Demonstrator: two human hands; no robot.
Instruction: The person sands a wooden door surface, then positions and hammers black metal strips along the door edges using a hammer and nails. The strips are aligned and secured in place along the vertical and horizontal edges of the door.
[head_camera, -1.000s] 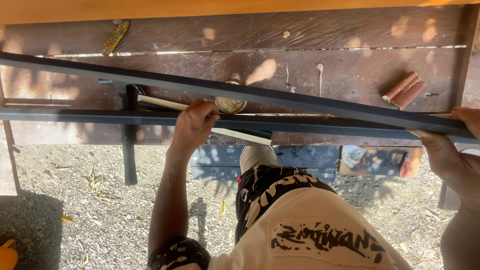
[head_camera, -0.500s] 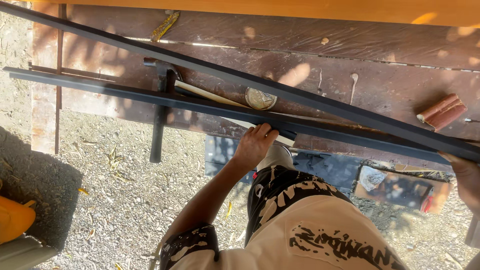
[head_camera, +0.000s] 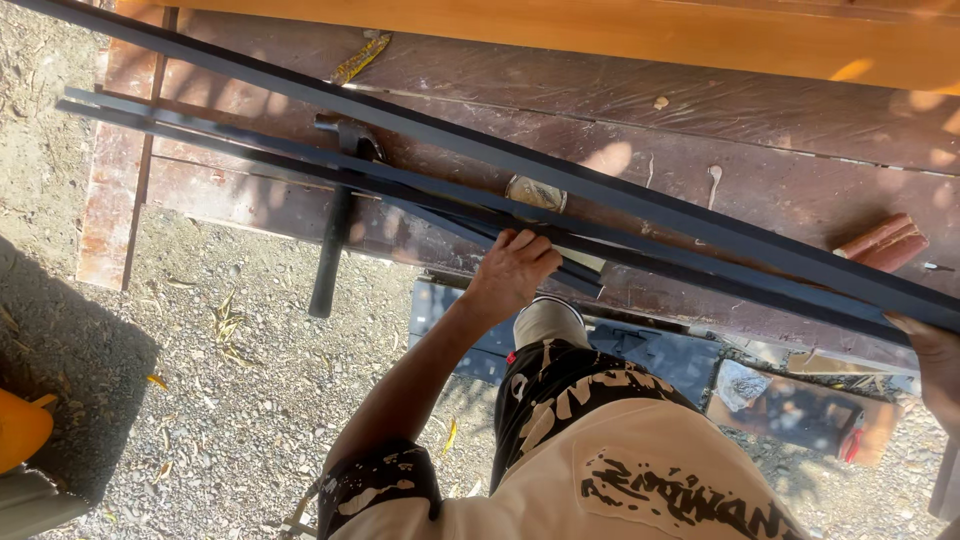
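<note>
My left hand (head_camera: 513, 270) is curled around the near black metal bar (head_camera: 250, 160), which lies along a worn brown wooden bench (head_camera: 760, 150). A second long black bar (head_camera: 420, 125) runs diagonally above it. My right hand (head_camera: 930, 360) holds the bars' right end at the frame's edge, its fingers partly hidden. Under the bars lies a pale stick, partly covered by my left hand.
A black hammer (head_camera: 335, 235) hangs over the bench's front edge. A round tape roll (head_camera: 535, 192) and reddish cylinders (head_camera: 885, 245) lie on the bench. An orange beam (head_camera: 650, 30) runs along the back. Gravel ground (head_camera: 200, 400) lies below, with an orange object (head_camera: 20, 430) at left.
The view has swung to the left and the bars now run more steeply across it. My left hand has kept its grip on the near bar.
</note>
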